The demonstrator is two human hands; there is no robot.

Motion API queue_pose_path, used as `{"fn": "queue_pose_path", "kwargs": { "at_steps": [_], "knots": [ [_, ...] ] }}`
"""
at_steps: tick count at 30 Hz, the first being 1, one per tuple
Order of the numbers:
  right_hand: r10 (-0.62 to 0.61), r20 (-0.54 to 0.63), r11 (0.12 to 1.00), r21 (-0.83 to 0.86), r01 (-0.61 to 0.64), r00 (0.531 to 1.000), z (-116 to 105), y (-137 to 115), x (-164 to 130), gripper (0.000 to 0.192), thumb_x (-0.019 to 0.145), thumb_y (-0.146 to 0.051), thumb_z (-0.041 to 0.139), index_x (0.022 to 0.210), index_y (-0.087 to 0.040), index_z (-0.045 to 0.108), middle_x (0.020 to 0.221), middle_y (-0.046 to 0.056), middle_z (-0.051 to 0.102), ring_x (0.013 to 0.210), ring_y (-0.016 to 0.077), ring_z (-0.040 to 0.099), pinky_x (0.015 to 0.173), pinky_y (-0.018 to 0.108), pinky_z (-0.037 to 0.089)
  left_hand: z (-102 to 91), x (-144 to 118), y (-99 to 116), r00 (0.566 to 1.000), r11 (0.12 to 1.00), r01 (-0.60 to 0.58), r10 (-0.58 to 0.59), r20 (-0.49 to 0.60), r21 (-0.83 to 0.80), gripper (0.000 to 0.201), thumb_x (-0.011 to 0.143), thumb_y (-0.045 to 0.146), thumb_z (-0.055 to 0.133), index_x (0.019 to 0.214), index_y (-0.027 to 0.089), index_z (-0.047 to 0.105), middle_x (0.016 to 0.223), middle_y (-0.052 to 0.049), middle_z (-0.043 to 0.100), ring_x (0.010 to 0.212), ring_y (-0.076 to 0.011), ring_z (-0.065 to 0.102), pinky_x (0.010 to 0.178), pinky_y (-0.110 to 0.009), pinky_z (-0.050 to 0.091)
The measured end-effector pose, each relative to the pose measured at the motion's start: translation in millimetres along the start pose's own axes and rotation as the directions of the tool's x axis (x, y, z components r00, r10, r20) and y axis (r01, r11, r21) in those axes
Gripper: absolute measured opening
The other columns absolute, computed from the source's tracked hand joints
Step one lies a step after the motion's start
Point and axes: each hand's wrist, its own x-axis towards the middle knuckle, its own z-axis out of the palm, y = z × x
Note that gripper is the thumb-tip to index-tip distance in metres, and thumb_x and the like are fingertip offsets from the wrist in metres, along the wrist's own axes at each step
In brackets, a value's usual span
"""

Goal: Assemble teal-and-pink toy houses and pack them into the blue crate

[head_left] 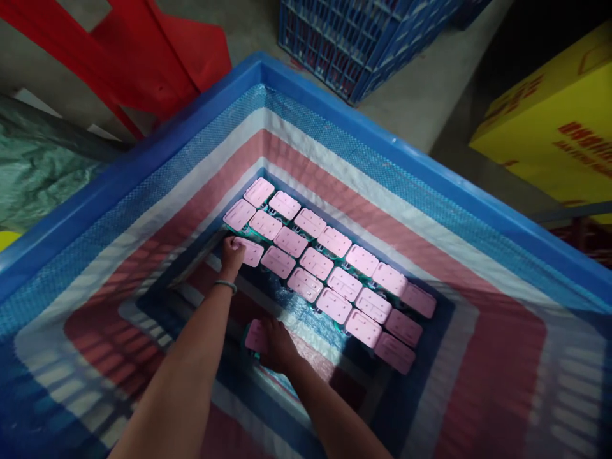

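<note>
Pink rectangular pieces with small dark marks on top and green parts below (317,262) lie in three slanting rows on the bottom of a large blue crate. At the near row's left end, my left hand (232,255) has its fingers closed on the edge of a pink piece (251,253). Closer to me, my right hand (278,345) grips another pink piece (255,336), which sits apart from the rows and shows green at its edge. My right fingers partly cover that piece.
Striped woven sheeting (191,191) lines the blue crate (335,105), whose rim surrounds my arms. Beyond it stand blue slatted crates (329,48), a red object (157,57) and a yellow box (549,115). Green sheeting (43,159) lies at the left.
</note>
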Motion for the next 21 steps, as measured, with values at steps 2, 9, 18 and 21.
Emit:
{"fn": "queue_pose_path", "kwargs": {
  "at_steps": [2, 9, 18, 21],
  "knots": [
    [-0.012, 0.002, 1.000, -0.004, 0.012, 1.000, 5.8, -1.0, -1.7, 0.092, 0.057, -0.018, 0.072, 0.145, -0.013, 0.045, 0.142, 0.017, 0.051, 0.128, 0.0353, 0.048, 0.110, 0.045, 0.040, -5.9, 4.1, 3.0, 0.998, 1.000, 0.015, -0.015, 0.060, -0.013, 0.035, 0.096, 0.036, 0.065, 0.125, 0.016, 0.063, 0.125, -0.010, 0.066, 0.107, -0.0241, 0.067, 0.091, -0.046, 0.058],
    [-0.066, -0.036, 0.997, -0.038, 0.065, 0.997, 16.5, -13.5, -2.9, 0.082, 0.071, -0.016, 0.067, 0.149, -0.013, 0.044, 0.141, 0.019, 0.052, 0.133, 0.0347, 0.043, 0.122, 0.053, 0.021, -28.4, 18.2, 13.4, 0.964, 0.994, 0.100, -0.087, 0.251, -0.041, 0.032, 0.096, 0.036, 0.066, 0.121, 0.015, 0.065, 0.120, -0.009, 0.068, 0.103, -0.0230, 0.068, 0.088, -0.044, 0.059],
    [-0.069, -0.109, 0.996, -0.063, 0.062, 0.992, 10.9, -26.3, 13.1, 0.082, 0.078, -0.036, 0.078, 0.150, -0.016, 0.045, 0.148, 0.020, 0.050, 0.139, 0.0398, 0.040, 0.121, 0.059, 0.022, -29.6, 5.3, 10.0, 0.966, 0.991, 0.134, -0.127, 0.225, -0.016, 0.032, 0.097, 0.037, 0.065, 0.120, 0.015, 0.065, 0.118, -0.009, 0.069, 0.101, -0.0223, 0.069, 0.087, -0.043, 0.059],
    [-0.091, -0.223, 0.993, -0.098, 0.070, 0.971, -9.5, -33.7, 26.1, 0.079, 0.084, -0.044, 0.074, 0.152, -0.017, 0.042, 0.157, 0.019, 0.042, 0.149, 0.0388, 0.029, 0.125, 0.061, 0.012, -27.8, 7.1, 8.8, 0.976, 0.993, 0.120, -0.116, 0.184, -0.010, 0.034, 0.097, 0.039, 0.064, 0.120, 0.015, 0.065, 0.116, -0.008, 0.069, 0.098, -0.0222, 0.069, 0.085, -0.042, 0.060]
  ]
}}
